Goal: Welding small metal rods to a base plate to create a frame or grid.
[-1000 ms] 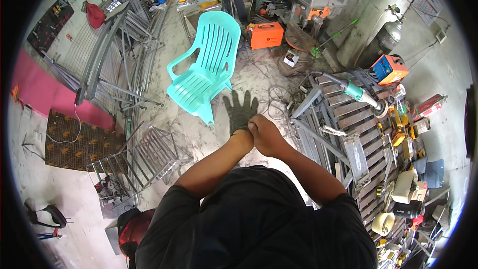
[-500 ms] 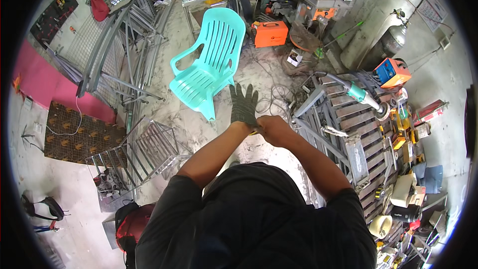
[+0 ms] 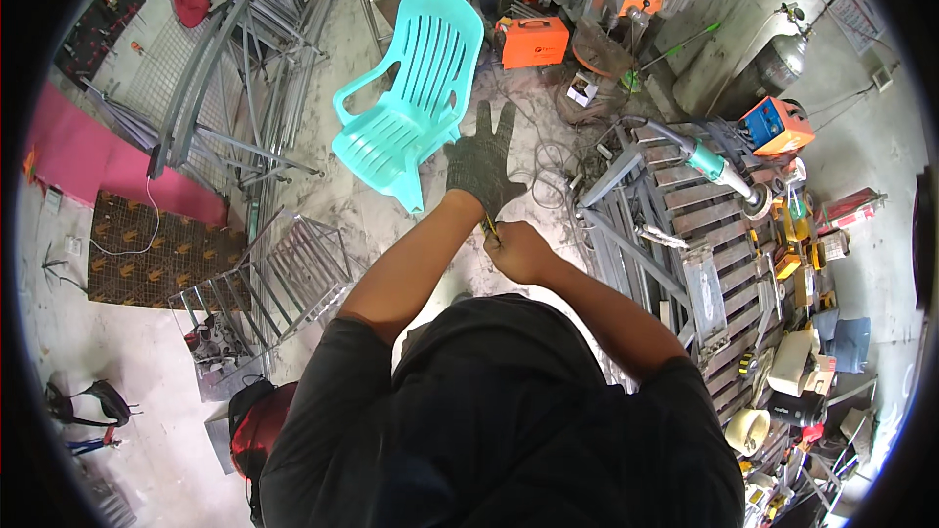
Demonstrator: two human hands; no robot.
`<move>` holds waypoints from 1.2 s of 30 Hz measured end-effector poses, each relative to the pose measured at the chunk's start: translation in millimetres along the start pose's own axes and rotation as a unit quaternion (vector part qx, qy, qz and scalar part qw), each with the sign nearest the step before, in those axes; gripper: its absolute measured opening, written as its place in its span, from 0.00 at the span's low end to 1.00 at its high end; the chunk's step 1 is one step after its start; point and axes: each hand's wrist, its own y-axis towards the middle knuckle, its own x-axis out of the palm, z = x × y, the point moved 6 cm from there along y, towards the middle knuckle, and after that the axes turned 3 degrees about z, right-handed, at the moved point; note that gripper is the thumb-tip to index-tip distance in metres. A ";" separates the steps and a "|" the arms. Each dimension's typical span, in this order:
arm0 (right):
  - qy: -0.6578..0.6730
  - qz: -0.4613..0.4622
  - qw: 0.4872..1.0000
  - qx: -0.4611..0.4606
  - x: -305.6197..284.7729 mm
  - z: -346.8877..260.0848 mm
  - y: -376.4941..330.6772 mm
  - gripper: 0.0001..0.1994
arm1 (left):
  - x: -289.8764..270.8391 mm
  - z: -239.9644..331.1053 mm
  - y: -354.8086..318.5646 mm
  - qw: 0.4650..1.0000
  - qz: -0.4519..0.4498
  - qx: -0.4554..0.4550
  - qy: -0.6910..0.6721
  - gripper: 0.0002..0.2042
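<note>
A person stands on a workshop floor point(image 3: 166, 372), seen from above, pulling on a work glove. The left hand point(image 3: 481, 168) is raised in front of the chest, fingers spread apart and pointing away, already inside a dark grey knit glove point(image 3: 476, 176) that covers it down to the wrist. The bare right hand point(image 3: 518, 251) is pinched shut on the glove's cuff at the left wrist, tugging it snug. Judging from this, the left glove is nearly seated and only the final pull remains; the right hand is ungloved, and no second glove is visible.

Counted: one glove, two hands, one turquoise plastic chair point(image 3: 416, 108) just beyond the hands, one orange box-shaped machine point(image 3: 534, 41) past the chair, and one angle grinder point(image 3: 714, 168) lying on a slatted metal frame point(image 3: 675, 235) at the right.
</note>
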 end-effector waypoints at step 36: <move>0.165 0.248 0.925 -0.234 -144.0 -34.7 -44.6 0.15 | -83.3 34.7 -106.8 0.588 0.104 0.143 -0.790 0.43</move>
